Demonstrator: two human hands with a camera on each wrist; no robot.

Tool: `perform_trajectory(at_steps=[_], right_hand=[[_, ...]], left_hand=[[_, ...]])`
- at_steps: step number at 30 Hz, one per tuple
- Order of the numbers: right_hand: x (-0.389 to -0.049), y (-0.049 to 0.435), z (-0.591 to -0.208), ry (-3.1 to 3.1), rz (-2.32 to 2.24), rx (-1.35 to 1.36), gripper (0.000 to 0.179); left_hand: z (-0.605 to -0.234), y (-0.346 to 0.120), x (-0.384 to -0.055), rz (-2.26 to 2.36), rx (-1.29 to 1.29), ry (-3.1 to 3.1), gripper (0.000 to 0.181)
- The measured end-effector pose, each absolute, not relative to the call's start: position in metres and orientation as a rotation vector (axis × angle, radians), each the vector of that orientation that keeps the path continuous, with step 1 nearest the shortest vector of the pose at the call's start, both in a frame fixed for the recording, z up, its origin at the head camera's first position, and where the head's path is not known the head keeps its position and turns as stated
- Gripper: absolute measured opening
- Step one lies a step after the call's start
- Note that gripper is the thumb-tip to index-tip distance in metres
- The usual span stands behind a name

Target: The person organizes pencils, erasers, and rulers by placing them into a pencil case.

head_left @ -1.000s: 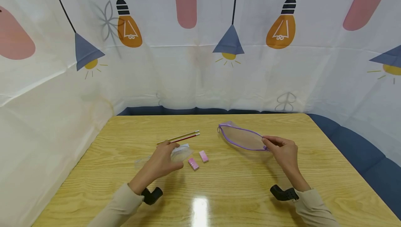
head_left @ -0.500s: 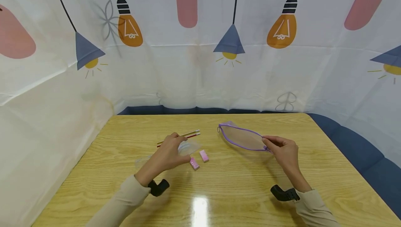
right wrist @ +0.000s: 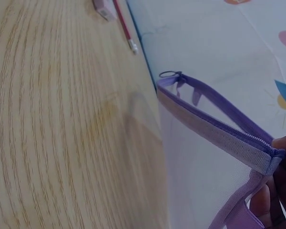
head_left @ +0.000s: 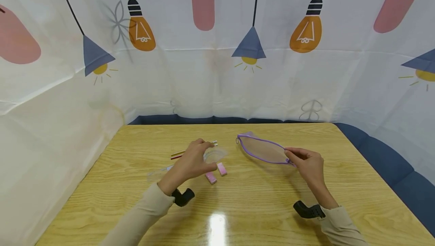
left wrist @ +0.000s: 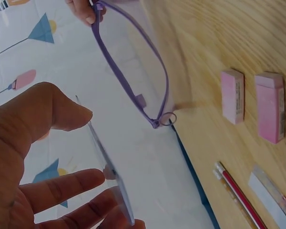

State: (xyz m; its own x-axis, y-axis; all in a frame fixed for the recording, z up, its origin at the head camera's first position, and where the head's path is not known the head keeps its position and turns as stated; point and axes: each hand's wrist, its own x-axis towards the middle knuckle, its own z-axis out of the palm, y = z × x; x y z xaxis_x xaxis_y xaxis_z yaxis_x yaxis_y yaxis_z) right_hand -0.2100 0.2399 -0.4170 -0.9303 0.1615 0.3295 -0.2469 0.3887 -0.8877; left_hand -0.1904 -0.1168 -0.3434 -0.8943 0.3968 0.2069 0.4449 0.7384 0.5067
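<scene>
My left hand [head_left: 206, 155] holds a small clear plastic piece [head_left: 215, 155] a little above the wooden table [head_left: 258, 204], pinched between thumb and fingers. In the left wrist view the clear piece [left wrist: 106, 164] shows edge-on. My right hand [head_left: 289, 156] pinches the near end of a purple-edged mesh pouch [head_left: 262, 149], whose zip mouth stands open [right wrist: 214, 129]. Below and right of my left hand lie two pink erasers [head_left: 210, 178] [head_left: 222, 168]. Two pencils [head_left: 178, 154] lie behind it, partly hidden.
A clear ruler [head_left: 158, 173] lies on the table left of my left hand. A white curtain [head_left: 217, 68] printed with lamps walls the table at the back and both sides. A blue bench [head_left: 401, 170] runs along the right edge.
My left hand has lifted the clear piece off the table and carried it right and away from me, nearer the pouch. The right hand and the pouch have stayed put.
</scene>
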Motion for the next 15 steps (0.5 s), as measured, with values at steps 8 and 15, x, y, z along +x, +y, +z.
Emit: perform_trajectory(at_steps=[8, 15], right_hand=[[-0.202, 0.231, -0.404, -2.287, 1.568, 0.070, 0.024], [-0.210, 0.237, -0.417, -2.287, 1.582, 0.071, 0.027]], left_hand=[[-0.345, -0.106, -0.194, -0.923, -0.700, -2.851, 0.050], [-0.348, -0.096, -0.197, -0.947, -0.764, -2.824, 0.049]])
